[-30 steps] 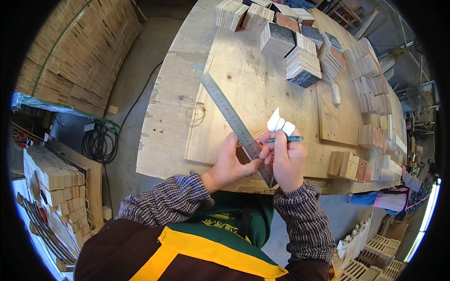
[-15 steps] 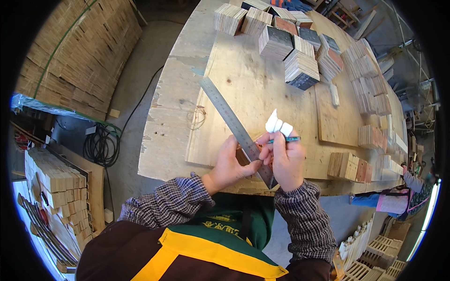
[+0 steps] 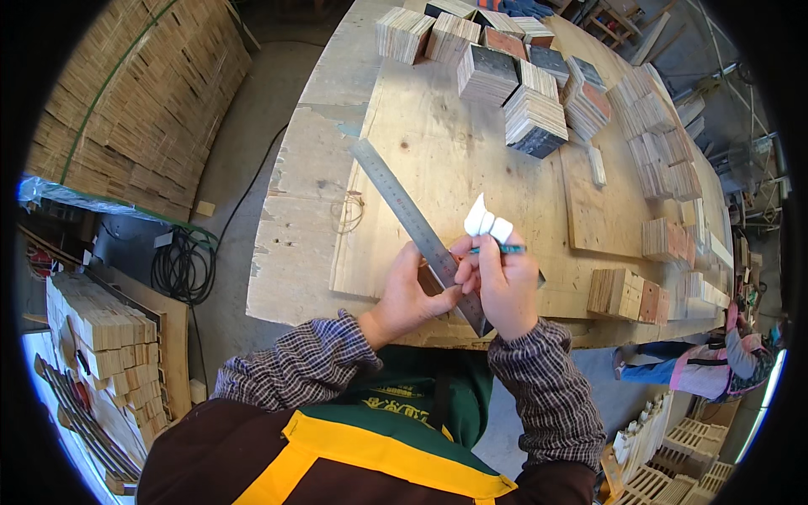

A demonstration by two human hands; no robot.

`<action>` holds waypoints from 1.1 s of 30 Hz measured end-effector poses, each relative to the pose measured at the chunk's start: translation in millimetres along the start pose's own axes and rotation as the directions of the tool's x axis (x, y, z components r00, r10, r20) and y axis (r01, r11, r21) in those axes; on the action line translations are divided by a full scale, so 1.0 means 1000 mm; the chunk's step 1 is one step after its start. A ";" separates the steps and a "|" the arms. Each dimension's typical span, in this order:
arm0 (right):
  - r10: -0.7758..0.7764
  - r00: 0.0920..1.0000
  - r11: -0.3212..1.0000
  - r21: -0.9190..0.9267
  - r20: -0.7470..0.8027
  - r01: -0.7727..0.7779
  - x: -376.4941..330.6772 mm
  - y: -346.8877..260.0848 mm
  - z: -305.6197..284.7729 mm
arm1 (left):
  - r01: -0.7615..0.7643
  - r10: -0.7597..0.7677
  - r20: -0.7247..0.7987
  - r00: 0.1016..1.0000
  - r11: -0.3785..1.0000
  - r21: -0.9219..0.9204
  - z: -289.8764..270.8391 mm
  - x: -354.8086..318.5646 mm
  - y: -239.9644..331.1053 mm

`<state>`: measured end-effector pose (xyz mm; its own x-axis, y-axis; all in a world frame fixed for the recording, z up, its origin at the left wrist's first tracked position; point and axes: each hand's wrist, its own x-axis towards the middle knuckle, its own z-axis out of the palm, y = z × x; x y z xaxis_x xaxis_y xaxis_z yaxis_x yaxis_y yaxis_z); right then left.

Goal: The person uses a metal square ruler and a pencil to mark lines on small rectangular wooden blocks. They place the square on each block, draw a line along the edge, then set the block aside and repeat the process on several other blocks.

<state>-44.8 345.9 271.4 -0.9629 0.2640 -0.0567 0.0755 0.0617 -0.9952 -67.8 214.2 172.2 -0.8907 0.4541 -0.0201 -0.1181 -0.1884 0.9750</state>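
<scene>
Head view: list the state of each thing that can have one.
metal ruler: held, slanting
thin teal stick: pinched
left hand: closed on the metal ruler
right hand: closed on the thin teal stick
black cable: coiled on the floor
plywood blocks: clustered on the table

Part of the pen [image 3: 514,249] is hidden by the right fingers [image 3: 489,263]. The ruler [image 3: 421,231] is partly covered by the left fingers [image 3: 438,302], and its marks [image 3: 401,202] are too small to be read. Far to the left of the fingers, the wood stack [image 3: 139,97] is cut off by the picture's edge.
</scene>
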 end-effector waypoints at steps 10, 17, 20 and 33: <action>-0.005 1.000 1.000 0.031 0.015 0.005 -0.012 0.008 -0.016 | -0.034 0.035 -0.020 0.999 0.998 0.045 -0.001 0.000 -0.005; 0.117 0.993 0.993 -0.032 0.015 -0.117 -0.038 -0.004 -0.041 | -0.007 0.007 0.007 1.000 0.999 -0.046 0.001 -0.002 0.002; 0.169 0.986 0.984 -0.061 -0.007 -0.169 -0.051 -0.010 -0.053 | -0.004 0.008 0.041 0.999 0.997 -0.081 0.000 -0.002 -0.001; 0.168 0.986 0.982 -0.089 -0.009 -0.168 -0.043 -0.014 -0.043 | -0.056 0.047 0.061 0.997 0.986 0.155 -0.006 -0.001 0.002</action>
<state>6.3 375.4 290.7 -0.9342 0.2790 -0.2223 0.2589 0.1018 -0.9605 -69.8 208.5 173.1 -0.8666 0.4974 0.0396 0.0019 -0.0761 0.9971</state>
